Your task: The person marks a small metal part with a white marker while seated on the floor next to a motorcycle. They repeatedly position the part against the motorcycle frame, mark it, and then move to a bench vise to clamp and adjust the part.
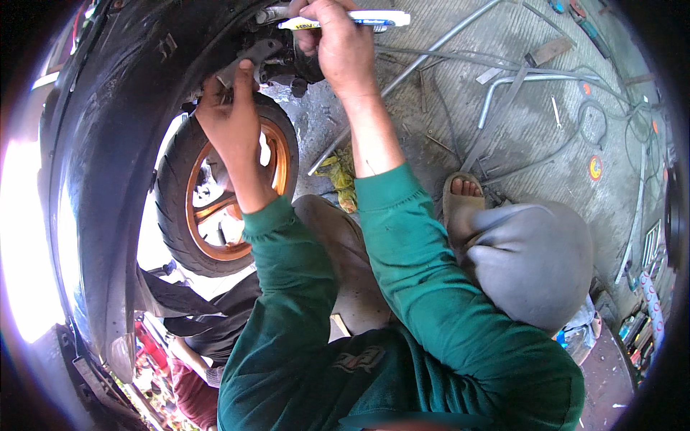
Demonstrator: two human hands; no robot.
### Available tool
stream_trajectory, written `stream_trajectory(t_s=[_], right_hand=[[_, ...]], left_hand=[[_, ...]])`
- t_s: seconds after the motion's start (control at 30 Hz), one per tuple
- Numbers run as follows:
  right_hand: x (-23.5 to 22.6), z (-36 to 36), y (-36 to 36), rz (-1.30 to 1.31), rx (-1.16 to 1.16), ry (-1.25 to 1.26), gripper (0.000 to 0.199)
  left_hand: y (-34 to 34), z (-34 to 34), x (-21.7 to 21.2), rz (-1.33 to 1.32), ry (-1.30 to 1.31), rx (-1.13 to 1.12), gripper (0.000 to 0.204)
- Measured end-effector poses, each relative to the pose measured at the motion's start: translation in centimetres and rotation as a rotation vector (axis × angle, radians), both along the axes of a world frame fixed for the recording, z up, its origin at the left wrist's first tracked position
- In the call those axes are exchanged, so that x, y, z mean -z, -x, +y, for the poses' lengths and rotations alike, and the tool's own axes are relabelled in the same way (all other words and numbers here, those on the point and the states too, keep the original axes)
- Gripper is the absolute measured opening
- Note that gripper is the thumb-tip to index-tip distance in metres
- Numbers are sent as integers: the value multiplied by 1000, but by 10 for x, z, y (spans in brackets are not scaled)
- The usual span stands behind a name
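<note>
My right hand (343, 54) grips a white marker pen (392, 18) with a blue and yellow label, close to the metal parts at the top. The pen lies roughly level across the fingers, and its tip cannot be made out. With the thumb on top, my left hand (233, 118) holds a flat grey metal plate (253, 59) against dark mechanical parts (305, 72) under the vehicle body. Its other fingers are partly hidden behind the plate. Just below that hand stands a black tyre (176, 215) on an orange spoked wheel.
A large dark body panel (100, 179) curves along the left side. Across the concrete floor lie a long metal tube (438, 47), a bent tube (496, 90), a wrench (555, 111) and cables. A yellow crumpled wrapper (341, 179) sits beside my knee. Another person's maroon sleeve (190, 391) shows at lower left.
</note>
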State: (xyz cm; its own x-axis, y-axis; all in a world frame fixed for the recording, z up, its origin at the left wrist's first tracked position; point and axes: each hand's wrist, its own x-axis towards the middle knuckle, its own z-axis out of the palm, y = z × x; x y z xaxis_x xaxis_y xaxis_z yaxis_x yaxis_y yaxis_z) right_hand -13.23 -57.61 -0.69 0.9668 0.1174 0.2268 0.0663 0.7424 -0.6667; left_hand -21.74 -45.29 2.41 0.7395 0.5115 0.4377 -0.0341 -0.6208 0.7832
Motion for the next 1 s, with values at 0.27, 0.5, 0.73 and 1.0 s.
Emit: stream_trajectory(t_s=[0.27,0.5,0.73,1.0], right_hand=[[-31,-34,32,-167,-14,98,22],[-54,-42,54,-272,132,155,18],[-63,-42,58,-445,139,280,19],[-61,-43,60,-462,131,296,19]], left_hand=[[39,-23,-39,54,92,231,21],[47,-29,-48,-127,94,276,14],[52,-43,-61,-177,-15,166,13],[58,-54,-67,-139,44,160,13]])
